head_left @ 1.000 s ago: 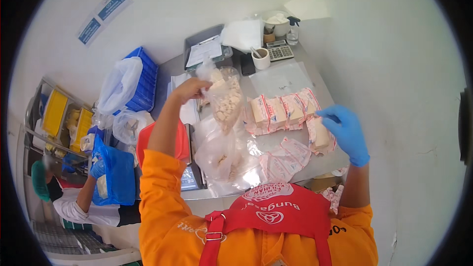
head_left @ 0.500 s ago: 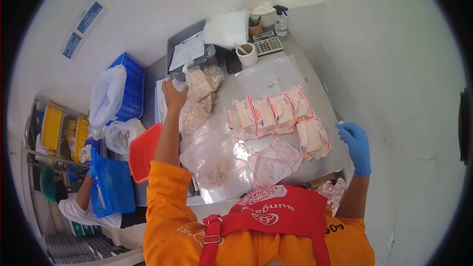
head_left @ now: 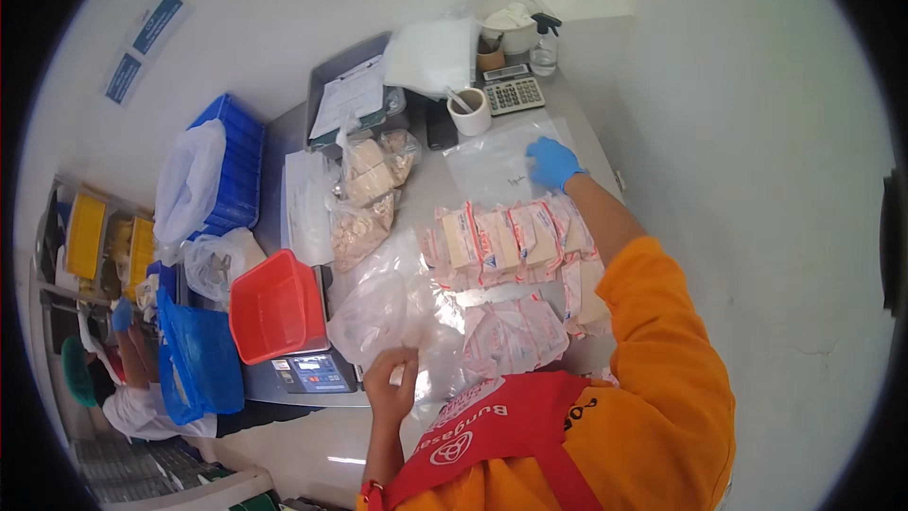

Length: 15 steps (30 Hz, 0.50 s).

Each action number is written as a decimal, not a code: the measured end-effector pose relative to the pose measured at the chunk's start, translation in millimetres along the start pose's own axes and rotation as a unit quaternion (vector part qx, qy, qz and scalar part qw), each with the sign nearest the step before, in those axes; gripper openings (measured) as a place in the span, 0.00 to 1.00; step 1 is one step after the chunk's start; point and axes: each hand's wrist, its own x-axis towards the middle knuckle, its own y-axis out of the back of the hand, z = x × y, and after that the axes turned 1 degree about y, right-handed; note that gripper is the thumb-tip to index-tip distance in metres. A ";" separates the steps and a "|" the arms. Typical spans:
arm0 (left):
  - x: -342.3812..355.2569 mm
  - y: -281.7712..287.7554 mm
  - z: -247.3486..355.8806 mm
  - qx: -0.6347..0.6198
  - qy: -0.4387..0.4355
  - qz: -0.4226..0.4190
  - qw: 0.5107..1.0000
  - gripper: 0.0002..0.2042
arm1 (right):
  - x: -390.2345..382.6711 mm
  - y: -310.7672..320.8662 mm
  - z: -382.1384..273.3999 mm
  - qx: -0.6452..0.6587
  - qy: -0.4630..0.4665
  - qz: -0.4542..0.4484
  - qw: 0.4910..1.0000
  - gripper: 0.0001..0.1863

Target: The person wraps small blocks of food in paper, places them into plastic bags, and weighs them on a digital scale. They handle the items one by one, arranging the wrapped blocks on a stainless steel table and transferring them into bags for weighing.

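Note:
My left hand [head_left: 392, 384], bare, is at the table's near edge with its fingers curled round toward the thumb. It is beside a clear plastic bag [head_left: 364, 317]; whatever it may hold is too small to make out. My right hand [head_left: 552, 164], in a blue glove, rests over the flat clear plastic bags [head_left: 482, 168] on the far side of the table. Its fingertips are bunched from view, so their grip is unclear. Below it are several pale blocks in red-and-white printed wrappers [head_left: 482, 246]. A flattened pile of similar wrappers [head_left: 515, 333] lies nearer me.
Left of my left hand, a red tray [head_left: 276, 308] sits on a scale [head_left: 317, 372]. Bags of pale pieces [head_left: 363, 227] lie beyond. A white cup [head_left: 470, 114], calculator [head_left: 514, 93] and spray bottle [head_left: 544, 47] stand at the back. A blue crate [head_left: 232, 170] and another person [head_left: 142, 407] are at left.
My right hand has moved from the right side, off the table, onto the flat clear bags. My left hand has come back from the far bags to the near edge. My view has shifted slightly.

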 end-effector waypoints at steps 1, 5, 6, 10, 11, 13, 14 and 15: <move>-13.6 1.7 -3.5 -0.013 0.024 0.033 0.999 0.03 | 7.4 -5.8 2.4 -0.003 -0.002 -0.018 1.000 0.16; -39.0 -7.8 -7.2 -0.051 0.082 0.095 0.991 0.04 | 23.9 -16.0 17.4 0.010 -0.002 -0.134 0.991 0.13; -43.5 -12.5 -8.8 -0.046 0.076 0.083 0.993 0.04 | 26.1 -18.1 18.0 0.015 0.001 -0.176 0.984 0.12; -31.8 -23.4 2.7 -0.045 0.002 0.002 0.999 0.07 | 30.3 6.0 13.7 0.012 -0.029 0.059 0.998 0.10; -29.2 -22.6 10.7 -0.052 -0.009 -0.022 0.998 0.07 | 31.8 25.5 1.3 0.051 -0.054 0.153 0.985 0.10; -30.3 -16.1 16.5 -0.044 -0.018 -0.076 0.996 0.07 | 21.5 74.2 -40.6 0.112 -0.047 0.298 0.947 0.09; -32.0 -15.3 17.6 -0.079 0.008 -0.079 0.994 0.09 | 5.0 97.0 -59.3 0.131 -0.020 0.351 0.927 0.09; -31.9 -17.2 17.7 -0.116 0.032 -0.087 0.989 0.11 | -16.2 119.0 -75.9 0.147 0.002 0.405 0.903 0.09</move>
